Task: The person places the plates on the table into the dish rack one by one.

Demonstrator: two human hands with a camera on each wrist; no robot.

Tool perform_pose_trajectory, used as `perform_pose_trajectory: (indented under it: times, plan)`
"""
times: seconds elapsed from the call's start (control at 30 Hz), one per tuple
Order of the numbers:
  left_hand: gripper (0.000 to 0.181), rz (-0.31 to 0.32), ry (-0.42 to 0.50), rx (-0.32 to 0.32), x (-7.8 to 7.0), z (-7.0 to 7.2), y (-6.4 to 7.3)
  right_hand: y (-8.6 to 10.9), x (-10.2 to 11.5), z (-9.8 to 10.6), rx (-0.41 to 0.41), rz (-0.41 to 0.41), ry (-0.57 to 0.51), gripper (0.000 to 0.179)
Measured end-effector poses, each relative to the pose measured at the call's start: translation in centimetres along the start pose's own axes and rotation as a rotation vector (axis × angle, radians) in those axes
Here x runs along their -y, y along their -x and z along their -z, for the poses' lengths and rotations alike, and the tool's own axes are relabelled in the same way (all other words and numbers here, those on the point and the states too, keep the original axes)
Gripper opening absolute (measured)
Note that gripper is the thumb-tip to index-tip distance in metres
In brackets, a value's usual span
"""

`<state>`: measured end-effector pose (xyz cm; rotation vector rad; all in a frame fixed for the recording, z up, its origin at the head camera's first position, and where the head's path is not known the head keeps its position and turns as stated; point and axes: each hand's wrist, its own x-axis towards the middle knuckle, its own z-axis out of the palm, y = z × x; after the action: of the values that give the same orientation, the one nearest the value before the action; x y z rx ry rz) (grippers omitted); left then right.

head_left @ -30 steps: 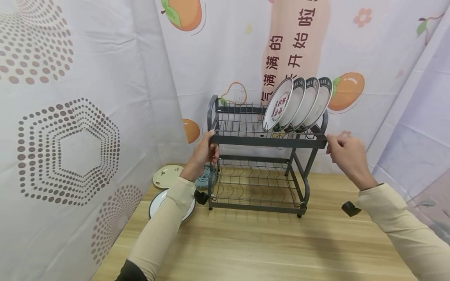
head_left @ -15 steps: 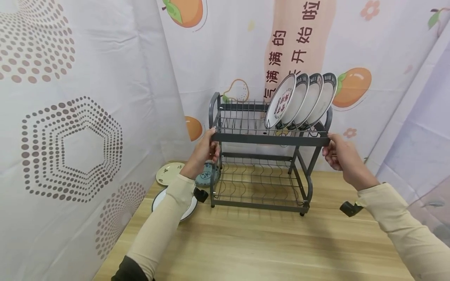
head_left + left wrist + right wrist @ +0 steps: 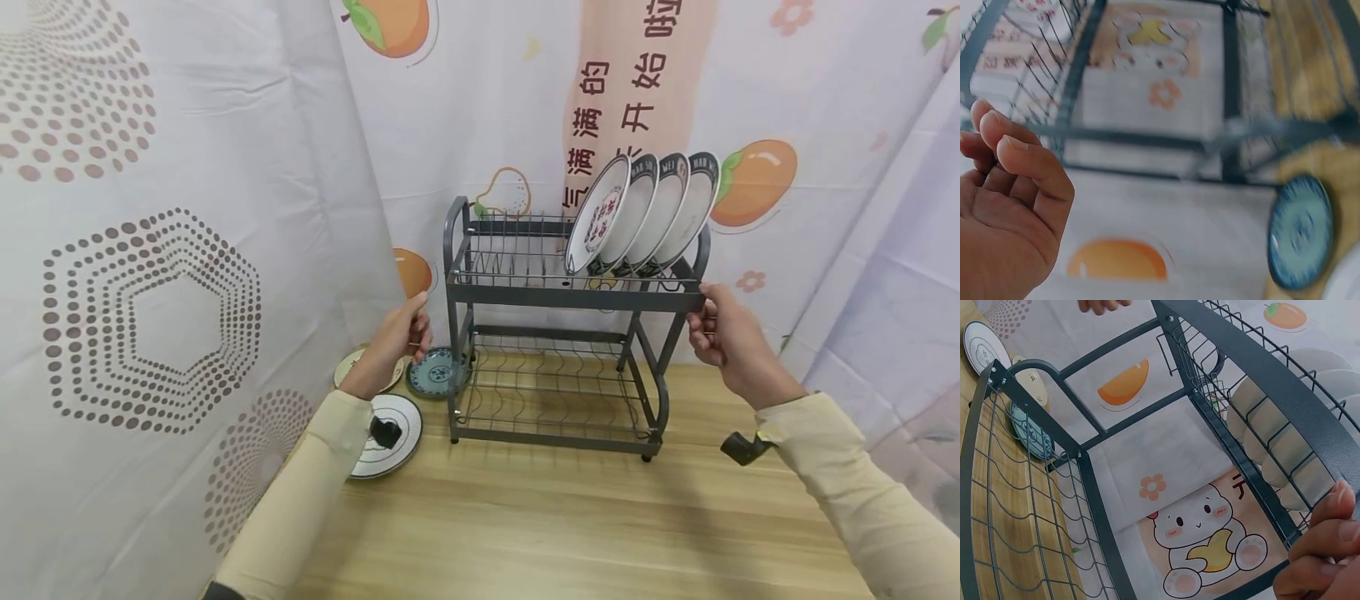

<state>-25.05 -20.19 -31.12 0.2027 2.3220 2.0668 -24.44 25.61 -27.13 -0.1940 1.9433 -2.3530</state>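
Observation:
A dark grey two-tier dish rack (image 3: pixel 573 297) stands on the wooden table. Several white plates (image 3: pixel 688 208) with dark rims lean upright in the right part of its upper tier; the leftmost plate (image 3: pixel 592 233) shows red writing. With curled fingers, my right hand (image 3: pixel 731 342) grips the right front corner of the upper rail, and those fingers (image 3: pixel 1329 540) also show in the right wrist view. My left hand (image 3: pixel 393 342) hovers left of the rack, apart from it. Its fingers (image 3: pixel 1035 162) are loosely bent and hold nothing.
Left of the rack, a blue patterned plate (image 3: pixel 435 372), a cream plate (image 3: pixel 347 365) and a white dark-rimmed plate (image 3: pixel 405 425) lie on the table (image 3: pixel 525 533). The left arm partly covers them. Printed curtains (image 3: pixel 450 100) hang behind and at the sides.
My left hand has let go of the rack's left front corner and moved left and slightly down. My right hand keeps its hold at the right corner.

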Motion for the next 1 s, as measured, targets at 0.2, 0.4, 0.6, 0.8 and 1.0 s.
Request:
perform_pose_trajectory:
  times: [0.2, 0.4, 0.6, 0.8, 1.0]
  plan:
    - [0.051, 0.060, -0.060, -0.061, 2.7, 3.2, 1.6, 0.3, -0.2, 0.1, -0.024, 0.014, 0.010, 0.048]
    - [0.047, 0.107, -0.185, -0.097, 5.1, 5.8, 3.1, 0.4, -0.4, 0.0, -0.037, 0.019, 0.009, 0.048]
    - [0.039, 0.150, -0.301, -0.100, 8.1, 8.0, 4.8, 0.1, -0.6, -0.3, -0.040, 0.030, 0.009, 0.048]
    - [0.034, 0.231, -0.372, -0.100, 11.3, 9.6, 6.4, 0.1, -1.0, -0.3, -0.031, 0.054, 0.013, 0.048]
    - [0.034, 0.297, -0.407, -0.121, 13.3, 10.8, 7.3, 0.1, -1.0, -0.2, -0.044, 0.070, 0.019, 0.049]
